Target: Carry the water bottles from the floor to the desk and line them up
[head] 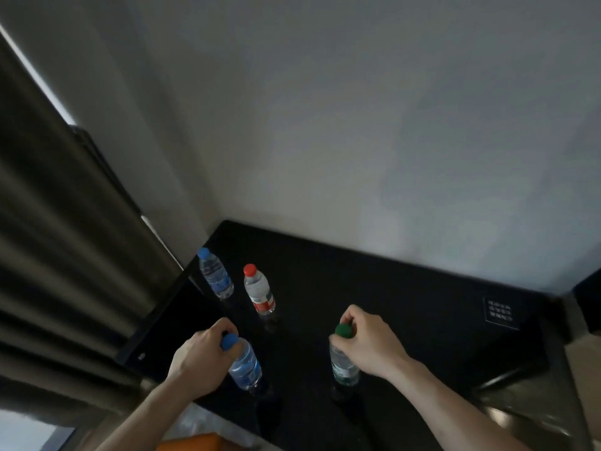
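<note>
Two clear bottles stand upright on the black desk near its left edge: one with a blue cap, and one with a red cap and red label just to its right. Closer to me, my left hand grips the neck of a second blue-capped bottle, whose base touches the desk. My right hand grips the neck of a green-capped bottle, which also stands on the desk. Both held bottles are roughly upright.
A dark curtain hangs at the left beside the desk. A pale wall rises behind it. A small sign with white print lies at the desk's right end. Something orange shows below the desk's front edge.
</note>
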Action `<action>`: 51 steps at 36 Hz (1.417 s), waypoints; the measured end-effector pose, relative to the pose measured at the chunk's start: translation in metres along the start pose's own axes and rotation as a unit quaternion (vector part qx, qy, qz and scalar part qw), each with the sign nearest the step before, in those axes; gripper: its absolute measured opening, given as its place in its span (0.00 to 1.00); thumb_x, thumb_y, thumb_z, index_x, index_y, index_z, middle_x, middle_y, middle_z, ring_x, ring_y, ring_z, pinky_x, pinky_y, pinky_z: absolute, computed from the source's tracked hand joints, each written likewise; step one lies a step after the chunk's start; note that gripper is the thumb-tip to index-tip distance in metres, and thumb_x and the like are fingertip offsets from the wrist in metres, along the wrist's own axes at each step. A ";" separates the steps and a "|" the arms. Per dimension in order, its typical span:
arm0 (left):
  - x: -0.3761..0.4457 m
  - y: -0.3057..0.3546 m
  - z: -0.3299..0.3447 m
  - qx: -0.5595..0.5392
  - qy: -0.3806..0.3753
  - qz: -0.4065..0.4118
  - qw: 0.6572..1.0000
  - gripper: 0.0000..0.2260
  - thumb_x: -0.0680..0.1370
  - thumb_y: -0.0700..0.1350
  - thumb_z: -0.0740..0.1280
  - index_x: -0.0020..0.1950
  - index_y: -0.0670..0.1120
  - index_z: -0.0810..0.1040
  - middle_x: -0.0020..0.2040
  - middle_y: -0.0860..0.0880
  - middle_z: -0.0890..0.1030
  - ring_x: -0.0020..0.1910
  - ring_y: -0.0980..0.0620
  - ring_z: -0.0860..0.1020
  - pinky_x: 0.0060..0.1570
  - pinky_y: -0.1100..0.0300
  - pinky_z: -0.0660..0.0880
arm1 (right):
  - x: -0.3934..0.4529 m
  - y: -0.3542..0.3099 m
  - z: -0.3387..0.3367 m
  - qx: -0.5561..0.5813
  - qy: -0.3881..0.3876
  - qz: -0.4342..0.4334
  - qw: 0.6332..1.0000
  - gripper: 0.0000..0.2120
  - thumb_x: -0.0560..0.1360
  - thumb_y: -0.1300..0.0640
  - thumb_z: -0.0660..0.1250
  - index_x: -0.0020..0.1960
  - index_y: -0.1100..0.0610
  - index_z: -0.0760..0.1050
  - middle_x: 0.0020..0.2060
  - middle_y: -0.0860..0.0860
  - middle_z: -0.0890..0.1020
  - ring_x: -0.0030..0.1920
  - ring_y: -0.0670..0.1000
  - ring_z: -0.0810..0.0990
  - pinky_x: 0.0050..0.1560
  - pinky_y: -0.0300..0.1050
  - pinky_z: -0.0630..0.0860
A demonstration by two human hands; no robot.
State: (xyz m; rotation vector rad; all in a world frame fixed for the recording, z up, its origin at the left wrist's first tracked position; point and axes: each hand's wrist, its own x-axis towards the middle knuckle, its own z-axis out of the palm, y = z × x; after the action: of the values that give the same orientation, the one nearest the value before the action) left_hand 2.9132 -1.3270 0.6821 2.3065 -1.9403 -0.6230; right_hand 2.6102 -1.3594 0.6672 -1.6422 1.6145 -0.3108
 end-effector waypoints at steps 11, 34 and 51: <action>0.082 -0.057 -0.009 0.021 -0.060 0.083 0.994 0.06 0.78 0.59 0.62 0.49 0.59 0.68 0.38 0.57 0.79 0.35 0.59 0.77 0.31 0.64 0.69 | 0.046 -0.046 0.052 -0.030 0.020 0.085 0.996 0.11 0.76 0.43 0.69 0.49 0.46 0.70 0.41 0.46 0.81 0.38 0.45 0.81 0.32 0.38 0.71; 0.110 -0.087 -0.035 0.056 -0.096 0.128 0.986 0.11 0.78 0.65 0.62 0.50 0.59 0.68 0.40 0.56 0.77 0.37 0.60 0.75 0.33 0.64 0.66 | 0.061 -0.074 0.089 -0.011 0.024 0.125 0.992 0.14 0.77 0.40 0.69 0.55 0.45 0.69 0.45 0.46 0.81 0.43 0.44 0.82 0.37 0.38 0.75; 0.014 0.051 -0.036 -0.053 0.042 0.332 0.941 0.09 0.75 0.55 0.70 0.53 0.62 0.74 0.47 0.63 0.74 0.43 0.63 0.76 0.40 0.62 0.76 | -0.120 -0.020 0.030 -0.007 0.171 0.111 0.979 0.27 0.77 0.41 0.69 0.72 0.41 0.65 0.63 0.40 0.72 0.51 0.42 0.79 0.49 0.34 0.75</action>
State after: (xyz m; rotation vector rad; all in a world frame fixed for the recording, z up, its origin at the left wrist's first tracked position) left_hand 2.8798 -1.3581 0.7269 1.4331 -2.3645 -0.5193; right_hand 2.6263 -1.2406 0.7023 -1.4566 2.0422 -0.4852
